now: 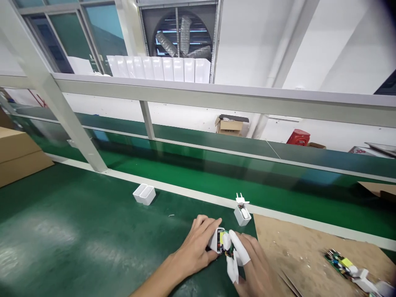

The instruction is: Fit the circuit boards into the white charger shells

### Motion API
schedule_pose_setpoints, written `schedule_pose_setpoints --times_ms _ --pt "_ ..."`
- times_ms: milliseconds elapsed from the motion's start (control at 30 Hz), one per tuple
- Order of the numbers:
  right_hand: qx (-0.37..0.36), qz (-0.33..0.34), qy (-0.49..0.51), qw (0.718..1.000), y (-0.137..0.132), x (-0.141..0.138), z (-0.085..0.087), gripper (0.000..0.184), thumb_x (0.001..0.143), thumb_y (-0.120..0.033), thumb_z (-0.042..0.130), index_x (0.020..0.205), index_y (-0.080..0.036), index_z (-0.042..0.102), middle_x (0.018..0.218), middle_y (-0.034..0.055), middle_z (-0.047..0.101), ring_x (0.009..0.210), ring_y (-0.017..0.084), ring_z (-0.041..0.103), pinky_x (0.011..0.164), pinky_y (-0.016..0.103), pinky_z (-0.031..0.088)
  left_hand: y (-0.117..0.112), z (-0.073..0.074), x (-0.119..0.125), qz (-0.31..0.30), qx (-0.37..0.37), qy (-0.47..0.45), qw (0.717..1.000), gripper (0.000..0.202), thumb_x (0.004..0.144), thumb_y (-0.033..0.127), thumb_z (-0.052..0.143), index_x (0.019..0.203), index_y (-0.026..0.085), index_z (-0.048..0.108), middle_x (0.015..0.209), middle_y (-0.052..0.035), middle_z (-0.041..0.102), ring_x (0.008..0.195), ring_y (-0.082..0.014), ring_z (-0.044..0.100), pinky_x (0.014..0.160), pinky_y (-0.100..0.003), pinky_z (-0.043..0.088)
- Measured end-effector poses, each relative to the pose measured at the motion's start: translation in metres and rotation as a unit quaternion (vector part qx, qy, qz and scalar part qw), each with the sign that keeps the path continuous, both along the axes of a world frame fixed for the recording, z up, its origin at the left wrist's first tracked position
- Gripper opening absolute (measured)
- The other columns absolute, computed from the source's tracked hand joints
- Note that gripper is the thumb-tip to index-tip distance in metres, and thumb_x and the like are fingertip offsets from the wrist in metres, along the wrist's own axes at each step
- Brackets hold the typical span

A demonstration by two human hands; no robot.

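My left hand (pixel 196 243) is closed around a white plastic charger housing (pixel 213 242). A small circuit board (pixel 223 240) with a yellow-wrapped part sits at the housing's open end, partly inside it. My right hand (pixel 258 266), with white covers on its thumb and a finger, pinches the board's outer end. Just beyond my hands, a white charger housing (pixel 243 216) stands upright with a pronged plug piece at its top. Farther left on the green table (pixel 102 235), two empty white housings (pixel 144 194) stand side by side.
To the right lies a brown board (pixel 278 237) bearing tweezers (pixel 291 284) and another circuit board (pixel 338 262) with white parts. A green conveyor belt (pixel 192 167) runs behind the table's pale edge. A slanted metal post (pixel 71 119) and a cardboard box (pixel 24 154) stand at left.
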State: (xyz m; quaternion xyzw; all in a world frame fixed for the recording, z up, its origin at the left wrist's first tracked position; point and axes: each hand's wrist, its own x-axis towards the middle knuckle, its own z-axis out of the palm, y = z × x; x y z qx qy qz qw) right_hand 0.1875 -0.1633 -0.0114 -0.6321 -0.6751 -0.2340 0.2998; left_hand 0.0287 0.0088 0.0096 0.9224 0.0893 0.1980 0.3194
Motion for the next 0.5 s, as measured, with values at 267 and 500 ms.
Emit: schedule_pose_setpoints --times_ms 267,500 --pt "-0.014 -0.016 0.010 1.000 0.001 -0.002 0.014 0.070 0.083 -0.006 0.048 0.152 -0.008 0.040 0.124 0.0184 0.068 0.114 0.034 0.063 0.088 0.046 0.063 -0.002 -0.005 0.001 0.000 -0.016 -0.003 1.000 0.081 0.090 0.012 0.071 0.157 0.033 0.031 0.142 -0.0081 0.056 0.123 -0.0293 0.045 0.109 -0.052 0.044" --pt "-0.015 -0.027 0.007 0.999 0.002 -0.005 0.016 0.068 0.084 -0.008 0.047 0.152 -0.011 0.040 0.121 0.0166 0.070 0.109 0.032 0.066 0.086 0.044 0.064 -0.002 -0.006 0.001 0.007 -0.011 0.006 1.000 0.081 0.088 0.012 0.072 0.156 0.032 0.032 0.143 -0.0076 0.056 0.123 -0.0291 0.046 0.110 -0.053 0.043"
